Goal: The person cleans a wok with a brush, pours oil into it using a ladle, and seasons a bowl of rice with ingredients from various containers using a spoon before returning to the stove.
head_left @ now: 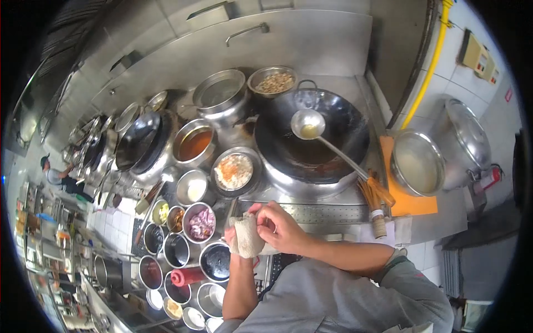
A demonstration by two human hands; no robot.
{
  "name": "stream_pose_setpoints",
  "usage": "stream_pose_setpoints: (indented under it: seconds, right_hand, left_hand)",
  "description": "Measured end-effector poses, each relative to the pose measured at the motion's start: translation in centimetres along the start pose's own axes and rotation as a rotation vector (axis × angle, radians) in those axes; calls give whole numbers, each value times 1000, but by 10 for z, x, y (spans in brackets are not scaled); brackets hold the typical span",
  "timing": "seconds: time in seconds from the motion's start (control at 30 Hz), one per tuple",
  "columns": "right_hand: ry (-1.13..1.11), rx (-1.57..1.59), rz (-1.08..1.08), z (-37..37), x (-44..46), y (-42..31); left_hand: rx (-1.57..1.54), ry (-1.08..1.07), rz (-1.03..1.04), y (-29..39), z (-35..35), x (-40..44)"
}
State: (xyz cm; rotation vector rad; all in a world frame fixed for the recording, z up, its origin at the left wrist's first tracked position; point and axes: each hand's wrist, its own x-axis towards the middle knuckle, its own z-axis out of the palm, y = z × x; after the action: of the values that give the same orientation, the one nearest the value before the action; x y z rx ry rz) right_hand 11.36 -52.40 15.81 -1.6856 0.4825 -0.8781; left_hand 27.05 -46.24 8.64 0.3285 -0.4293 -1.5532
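Observation:
A beige cloth (246, 237) is wrapped about my left hand (229, 234), hiding most of its fingers. My right hand (282, 227) is closed, its fingers pinching the cloth from the right side. Just beyond both hands a pan handle (231, 210) points toward me. It belongs to a small pan holding white, rice-like food with orange bits (234, 171). Farther right sits a large black wok (338, 119) with dark liquid at its bottom. A ladle (308, 124) rests across it, its wooden-ended handle leaning over the near right rim.
Left of my hands stand bowls of chopped purple onion (201, 224), a pot of orange-brown liquid (195, 145) and a red squeeze bottle (187, 276). A bamboo brush (377, 219) and a steel pot of cloudy liquid (417, 164) are at right. Another person (58, 177) works far left.

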Motion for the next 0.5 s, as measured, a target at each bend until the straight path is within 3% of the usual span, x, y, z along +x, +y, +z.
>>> stream_pose_setpoints:
  seconds: [0.1, 0.13, 0.17, 0.2, 0.23, 0.3, 0.33, 0.4, 0.47, 0.5]
  right_hand:
    - [-27, -55, 65, -35, -6, -9]
    - [38, -265, 39, -68, -6, -31]
    - [157, -468, -137, -107, -8, -20]
    - [278, -547, 197, -139, -10, -66]
    - [301, -839, 54, -187, -15, -57]
    - [224, -1074, 315, -258, -46, -36]
    - [50, -861, 616, -287, -55, -13]
    - [188, 223, 1042, -272, -66, -6]
    - [89, 623, 1020, -270, -66, 28]
    - [124, 628, 944, -266, -66, 30]
  left_hand:
    - [-158, -127, -142, 0, 10, -3]
    - [-185, -104, -147, -8, 12, -3]
    - [-85, -32, -170, -9, 7, -7]
    - [14, 44, -188, -11, 3, -11]
    - [-3, 152, -216, -15, 3, -13]
    - [-38, 367, -264, -27, 9, -12]
    - [-40, 412, -301, -36, 3, -4]
    - [-34, 496, -382, -58, -17, 22]
    - [19, 514, -465, -73, -3, 61]
    - [52, 517, -476, -82, 5, 80]
